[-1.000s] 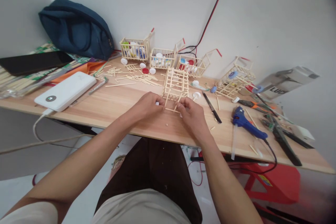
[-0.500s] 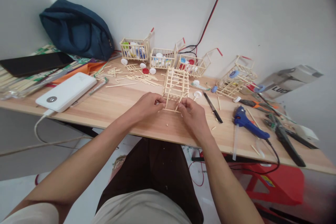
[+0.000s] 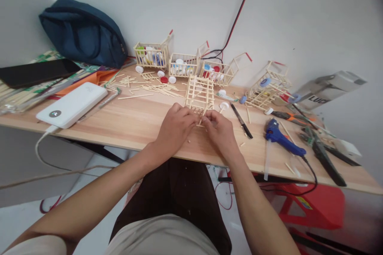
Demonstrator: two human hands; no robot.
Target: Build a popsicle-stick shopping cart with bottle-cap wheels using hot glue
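On the wooden table [image 3: 134, 121] sit one white power bank [image 3: 70, 103] and four stick carts [image 3: 182, 65] along the wall. One stick lattice frame [image 3: 200, 93] lies mid-table, its long axis pointing toward the wall. The left hand [image 3: 176, 125] and right hand [image 3: 220, 129], fingers curled closed, pinch its near end. One blue glue gun [image 3: 283, 139] lies rightward.

Near edge of the stick frame [image 3: 200, 92] is buried under the left hand [image 3: 176, 126] and right hand [image 3: 220, 130], can't tell the grip. Black phone [image 3: 30, 71] runs off the left edge, and the label on the grey box [image 3: 327, 87] is half covered.
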